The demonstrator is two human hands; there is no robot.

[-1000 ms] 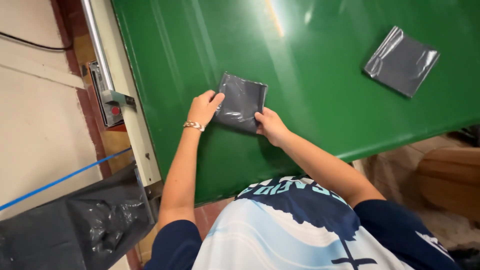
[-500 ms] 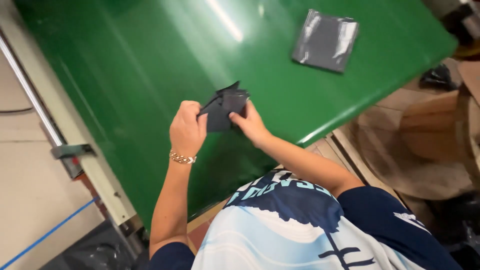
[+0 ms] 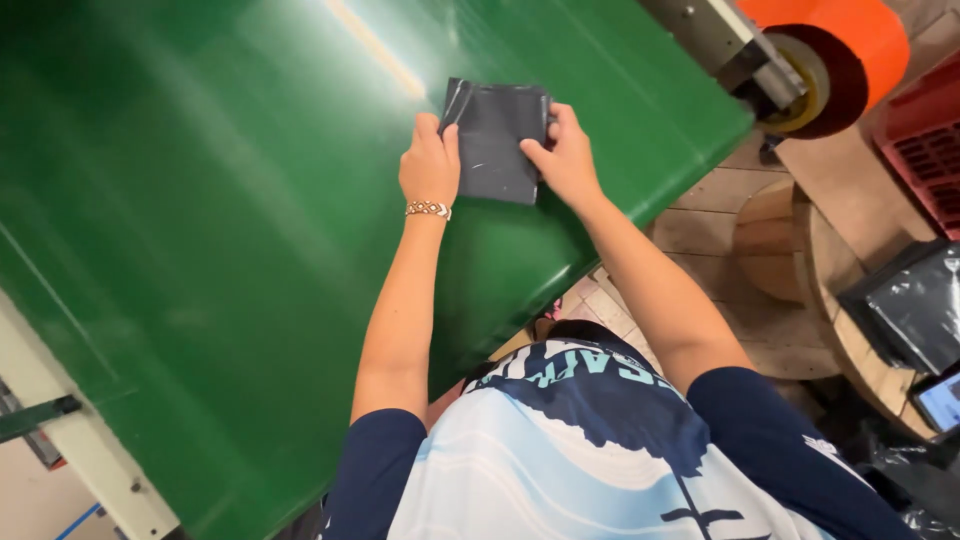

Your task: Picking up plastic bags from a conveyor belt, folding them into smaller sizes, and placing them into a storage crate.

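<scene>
A dark grey flat plastic packet (image 3: 495, 140) lies on the green conveyor belt (image 3: 220, 220). My left hand (image 3: 430, 160), with a beaded bracelet on its wrist, grips the packet's left edge. At the packet's right edge my right hand (image 3: 565, 155) holds it with fingers curled over the side. Both arms reach forward from my blue and white shirt.
An orange roller (image 3: 830, 50) on a metal frame sits at the belt's far right end. A wooden spool (image 3: 800, 240) stands on the floor to the right, with black plastic bags (image 3: 910, 310) beside it. The belt's pale frame (image 3: 90, 450) runs along the lower left.
The camera view swung right. Both hands, which held a small folded packet above the belt, now rest on the larger flat packet lying further along the belt.
</scene>
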